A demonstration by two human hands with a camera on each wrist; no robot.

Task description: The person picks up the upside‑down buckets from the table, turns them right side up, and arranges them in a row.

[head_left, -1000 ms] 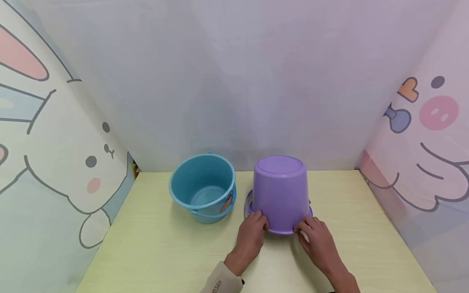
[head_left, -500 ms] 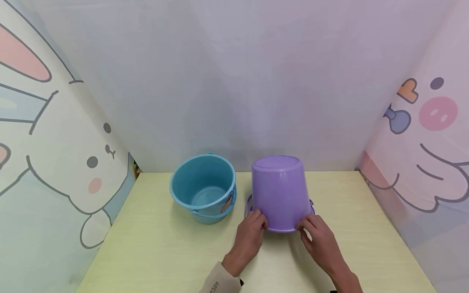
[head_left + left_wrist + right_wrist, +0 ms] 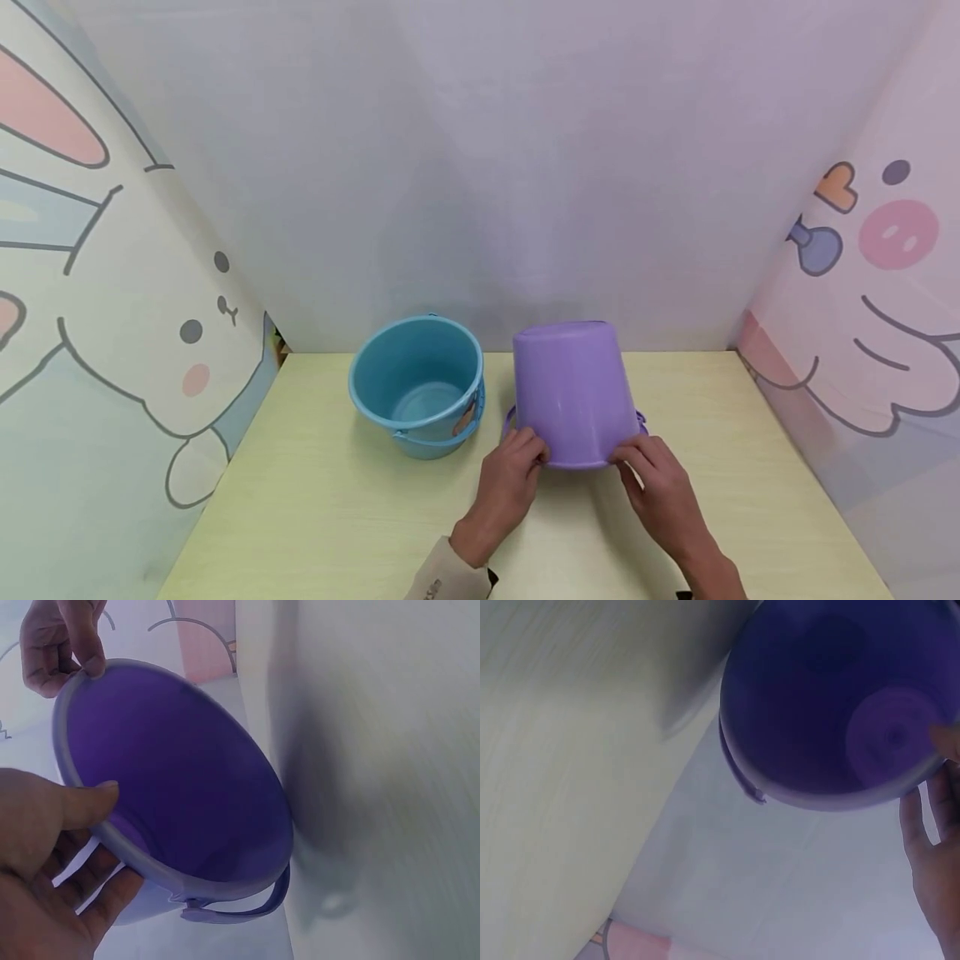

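Note:
A purple bucket [image 3: 572, 392] is tipped mouth-down on the table, its base leaning away and its near rim raised off the surface. My left hand [image 3: 510, 479] pinches the near rim on the left; in the left wrist view the thumb [image 3: 94, 804] lies inside the rim and the fingers outside. On the right of the same rim my right hand [image 3: 660, 496] pinches it, thumb inside. Both wrist views look into the bucket's hollow, with its handle hanging by the table. Left of it, a blue bucket [image 3: 416, 383] stands upright, apart from both hands.
The pale wooden table [image 3: 322, 517] runs back to a plain light wall [image 3: 495, 167]. Cartoon-printed side walls [image 3: 135, 333] flank it left and right. The blue bucket's handle [image 3: 442, 442] hangs down its near right side, facing the purple bucket.
The purple bucket has tilted further back, its near rim rising and its base leaning away and slightly left. Both hands have kept their grip and moved up slightly with the rim.

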